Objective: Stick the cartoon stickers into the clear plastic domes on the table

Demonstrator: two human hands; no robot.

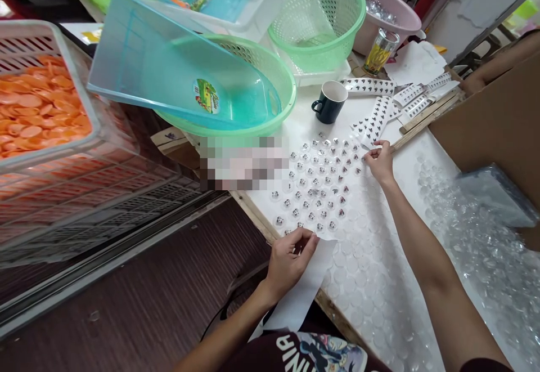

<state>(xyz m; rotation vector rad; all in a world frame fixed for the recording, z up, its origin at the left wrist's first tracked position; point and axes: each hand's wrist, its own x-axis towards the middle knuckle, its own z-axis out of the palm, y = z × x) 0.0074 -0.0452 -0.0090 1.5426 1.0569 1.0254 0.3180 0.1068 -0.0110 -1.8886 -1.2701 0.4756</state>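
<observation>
My left hand [292, 260] is closed in a pinch on the top edge of a white paper strip [304, 287], which hangs over the table's front edge toward my lap. My right hand [381, 162] reaches across the table, thumb and fingers together; what they hold, if anything, is too small to make out. Just beyond it lies a sticker strip [377, 121] with rows of small dark pictures. Between my hands are many clear round discs [315, 182] bearing small dark-and-white pictures. Plain clear discs [358, 282] cover the table nearer to me.
A dark mug [329, 104] and a drinking glass [381, 51] stand farther back. Green baskets [318, 23], a tilted blue tray [169, 68] and a crate [84, 107] of orange pieces are at left. At right lie loose clear pieces [476, 254] beside cardboard [493, 119]. Another person's arm [502, 59] shows behind.
</observation>
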